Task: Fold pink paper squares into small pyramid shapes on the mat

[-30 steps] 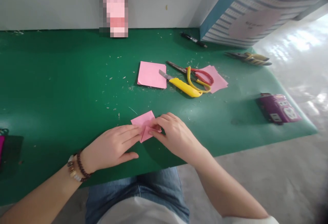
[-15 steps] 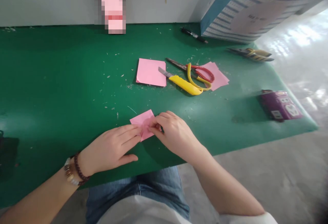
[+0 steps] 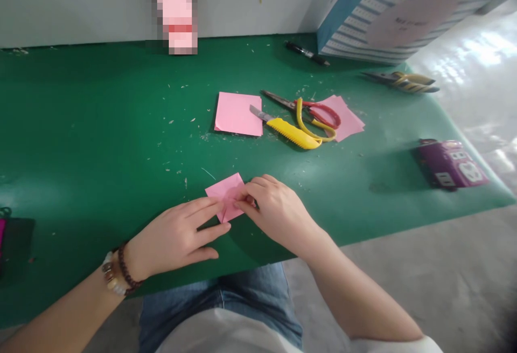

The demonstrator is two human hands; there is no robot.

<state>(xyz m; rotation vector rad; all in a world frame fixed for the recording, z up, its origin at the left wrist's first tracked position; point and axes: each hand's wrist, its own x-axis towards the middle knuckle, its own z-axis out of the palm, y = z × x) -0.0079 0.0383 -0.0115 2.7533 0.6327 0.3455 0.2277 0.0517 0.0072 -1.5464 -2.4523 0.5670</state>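
A small folded pink paper (image 3: 226, 187) lies on the green tabletop (image 3: 100, 143) near its front edge. My left hand (image 3: 186, 232) rests flat with its fingers spread, fingertips on the paper's left and lower edge. At the paper's right side, my right hand (image 3: 270, 202) pinches it between thumb and fingers. Beyond the hands is a stack of square pink paper (image 3: 238, 113), with the blade of a yellow cutter knife (image 3: 293, 133) over its right edge. Scissors with red and yellow handles (image 3: 299, 106) lie beside the knife, partly on more pink sheets (image 3: 347, 118).
A black pen (image 3: 307, 53) lies at the back by a striped box (image 3: 363, 24). Yellow-handled pliers (image 3: 407, 81) and a purple box (image 3: 454, 164) are near the right edge. Paper scraps dot the table. A magenta object (image 3: 2, 232) shows at the left border.
The fingers of my left hand have spread, one reaching further right along the paper's lower edge. My right hand keeps its pinch. The view has shifted slightly.
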